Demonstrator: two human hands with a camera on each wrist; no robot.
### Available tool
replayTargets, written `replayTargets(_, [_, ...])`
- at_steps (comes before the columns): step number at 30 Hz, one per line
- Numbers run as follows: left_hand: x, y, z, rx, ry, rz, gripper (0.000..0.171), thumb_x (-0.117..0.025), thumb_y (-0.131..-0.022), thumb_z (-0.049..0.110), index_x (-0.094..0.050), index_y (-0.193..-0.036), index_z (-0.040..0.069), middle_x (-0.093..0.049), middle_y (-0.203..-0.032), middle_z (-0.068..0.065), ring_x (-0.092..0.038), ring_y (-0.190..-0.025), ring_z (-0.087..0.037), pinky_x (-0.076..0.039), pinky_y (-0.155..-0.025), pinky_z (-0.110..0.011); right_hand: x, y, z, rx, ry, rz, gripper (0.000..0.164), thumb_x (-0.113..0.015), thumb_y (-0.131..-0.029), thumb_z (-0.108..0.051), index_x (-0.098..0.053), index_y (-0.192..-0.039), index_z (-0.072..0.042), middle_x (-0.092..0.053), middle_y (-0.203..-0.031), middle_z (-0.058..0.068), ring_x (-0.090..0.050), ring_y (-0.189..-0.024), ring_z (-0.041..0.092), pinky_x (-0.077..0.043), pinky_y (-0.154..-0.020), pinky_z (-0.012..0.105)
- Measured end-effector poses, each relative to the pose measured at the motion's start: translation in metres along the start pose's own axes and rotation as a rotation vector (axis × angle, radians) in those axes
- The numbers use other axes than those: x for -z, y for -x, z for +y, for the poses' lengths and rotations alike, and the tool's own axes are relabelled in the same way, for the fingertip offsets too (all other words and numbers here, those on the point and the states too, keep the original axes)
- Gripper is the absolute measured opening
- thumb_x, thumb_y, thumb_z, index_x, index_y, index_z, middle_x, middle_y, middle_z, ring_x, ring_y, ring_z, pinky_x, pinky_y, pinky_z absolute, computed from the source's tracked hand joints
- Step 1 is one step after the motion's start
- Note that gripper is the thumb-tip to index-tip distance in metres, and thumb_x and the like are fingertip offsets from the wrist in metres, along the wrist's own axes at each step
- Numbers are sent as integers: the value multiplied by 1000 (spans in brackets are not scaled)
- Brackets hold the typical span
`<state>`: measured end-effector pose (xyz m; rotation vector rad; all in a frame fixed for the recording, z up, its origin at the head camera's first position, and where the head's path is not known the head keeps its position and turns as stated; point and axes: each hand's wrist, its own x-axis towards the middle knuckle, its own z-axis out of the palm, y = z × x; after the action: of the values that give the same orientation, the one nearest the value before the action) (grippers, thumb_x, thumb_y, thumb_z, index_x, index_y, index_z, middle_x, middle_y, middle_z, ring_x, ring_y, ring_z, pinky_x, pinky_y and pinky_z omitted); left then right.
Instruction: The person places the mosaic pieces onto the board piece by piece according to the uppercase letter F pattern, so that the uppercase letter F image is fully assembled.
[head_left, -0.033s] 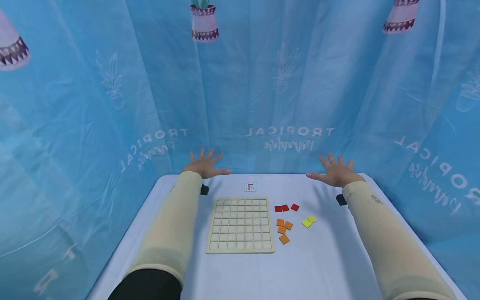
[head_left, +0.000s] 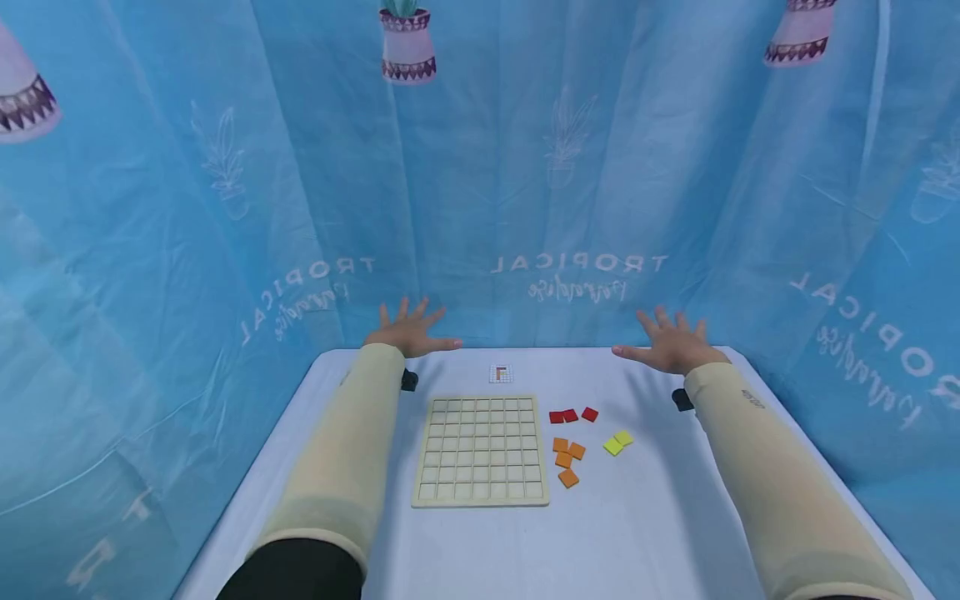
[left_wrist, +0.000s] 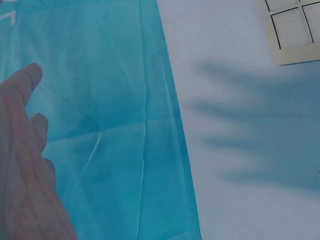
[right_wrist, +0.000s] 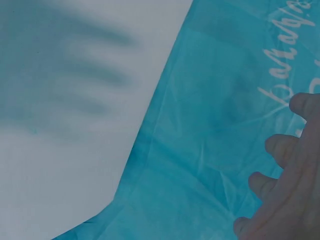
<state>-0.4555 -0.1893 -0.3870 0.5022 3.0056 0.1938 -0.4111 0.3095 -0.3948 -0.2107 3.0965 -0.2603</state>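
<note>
My left hand (head_left: 408, 333) is held out above the far left part of the table, fingers spread and holding nothing. Over the far right part, my right hand (head_left: 672, 345) is likewise spread, with nothing in it. Between and below them lies a pale wooden grid board (head_left: 482, 452) with unfilled squares. Right of the board are red tiles (head_left: 570, 416), several orange tiles (head_left: 563, 460) and two yellow tiles (head_left: 613, 447). A small printed pattern card (head_left: 501, 374) lies behind the board. In the left wrist view, a corner of the board (left_wrist: 295, 54) shows.
A white table (head_left: 600, 533) carries everything, and blurred hand shadows fall on it in both wrist views. Blue printed curtains (head_left: 480, 183) hang behind and at both sides, close to the table edges. Dark wrist devices (head_left: 682, 400) sit under the pale sleeves.
</note>
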Motion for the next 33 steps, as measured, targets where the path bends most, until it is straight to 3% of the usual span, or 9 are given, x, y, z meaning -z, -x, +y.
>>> replayTargets(8, [3, 4, 1, -3, 6, 3, 108, -34, -88, 93, -11, -172, 29, -1, -175, -16, 9, -156, -48, 11, -114, -78, 0, 1, 2, -7, -6, -14, 121, -45, -88, -89, -16, -168, -3, -3, -167, 37, 1, -147, 67, 10, -107, 85])
replayTargets(13, [1, 7, -2, -7, 15, 17, 107, -36, -89, 92, -11, -172, 28, -2, -175, -17, 10, -156, -48, 9, -114, -79, -10, 0, 2, -4, -8, -5, 118, -49, -90, -86, -17, -167, -2, -5, -166, 38, -1, -146, 69, 9, -108, 85])
replayTargets(22, [-38, 10, -10, 2, 21, -17, 113, -37, -85, 95, -11, -171, 27, -2, -175, -17, 10, -155, -48, 12, -114, -78, -39, 11, -5, 15, -17, -59, 109, -52, -96, -77, -21, -166, 0, -12, -166, 38, -9, -147, 66, 1, -113, 82])
replayTargets(27, [-58, 14, -5, -23, 125, -44, 109, -39, -89, 91, -16, -171, 24, -1, -174, -18, 11, -155, -49, 9, -115, -77, -48, 8, -9, 50, -74, -30, 105, -54, -98, -74, -24, -166, 1, -18, -166, 36, -15, -149, 61, 0, -116, 79])
replayTargets(33, [-76, 19, -3, -36, 279, -65, 106, -38, -92, 89, -16, -171, 23, -1, -175, -17, 11, -156, -46, 8, -119, -71, -64, 0, -11, 82, -112, -23, 111, -50, -94, -80, -21, -167, -2, -20, -167, 32, -17, -151, 56, -3, -118, 75])
